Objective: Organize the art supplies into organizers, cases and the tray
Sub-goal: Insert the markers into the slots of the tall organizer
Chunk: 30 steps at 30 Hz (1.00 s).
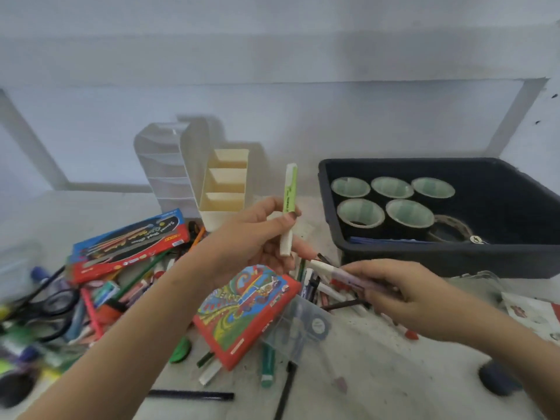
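Smooth, faintly glossy plastic on the green highlighter [289, 204] pinched in the left hand [251, 237]; the same satin plastic on the lilac marker [348, 275] gripped by the right hand [403, 289]. Matt cream plastic for the stepped organizer [224, 183], far centre; frosted, translucent plastic for the taller organizer [163, 165] left of it. Dark matt plastic on the tray [439, 262] at the right, black tape rolls [360, 212] with pale, paper-like cores inside. Glossy printed cardboard on the red box [245, 310], near centre, and on the blue-and-red pack [130, 241] further left. Clear hard plastic for the small case [300, 325]. Rough, speckled, matt tabletop [378, 359].
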{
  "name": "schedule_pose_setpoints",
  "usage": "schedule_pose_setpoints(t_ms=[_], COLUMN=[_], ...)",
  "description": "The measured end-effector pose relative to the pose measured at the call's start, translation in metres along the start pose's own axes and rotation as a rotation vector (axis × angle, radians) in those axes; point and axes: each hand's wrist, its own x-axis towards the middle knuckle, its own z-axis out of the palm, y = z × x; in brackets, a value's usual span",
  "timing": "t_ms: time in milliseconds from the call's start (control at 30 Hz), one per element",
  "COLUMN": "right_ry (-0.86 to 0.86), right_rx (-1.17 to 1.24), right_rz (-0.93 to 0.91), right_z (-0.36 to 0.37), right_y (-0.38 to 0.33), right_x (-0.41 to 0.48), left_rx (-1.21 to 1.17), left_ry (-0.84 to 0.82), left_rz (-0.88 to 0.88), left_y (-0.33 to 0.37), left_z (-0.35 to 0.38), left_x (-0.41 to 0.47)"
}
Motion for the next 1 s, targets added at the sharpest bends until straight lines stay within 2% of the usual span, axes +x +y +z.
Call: schedule_pose_setpoints(t_ms=[133,267,433,667,767,933,1000], right_ry=[-0.009,0.067,0.137,0.211,0.351,0.665,0.778], right_rx=[-0.109,-0.115,-0.136,-0.107,-0.108,-0.172,-0.103], right_rz=[0.041,0.023,0.021,0.036,-0.041,-0.211,-0.270], right_z=[0.012,0.015,0.022,0.028,0.034,0.040,0.041], right_y=[-0.030,-0.062,-0.116,-0.164,-0.176,-0.190,-0.195], right_x=[0.036,0.068,0.105,0.156,0.177,0.226,0.240], left_rx=[-0.089,-0.129,-0.126,-0.030,-0.059,0.059,0.097], left_ry=[0.177,0.365,0.429,0.571,0.633,0.725,0.739], left_rz=[-0.010,-0.037,-0.026,0.088,0.132,0.330,0.395], left_y=[-0.011,-0.022,-0.026,-0.021,-0.017,-0.010,-0.004], left_z=[-0.042,-0.086,-0.140,-0.196,-0.214,-0.237,-0.242], left_x=[-0.015,-0.023,-0.038,-0.040,-0.034,-0.023,-0.018])
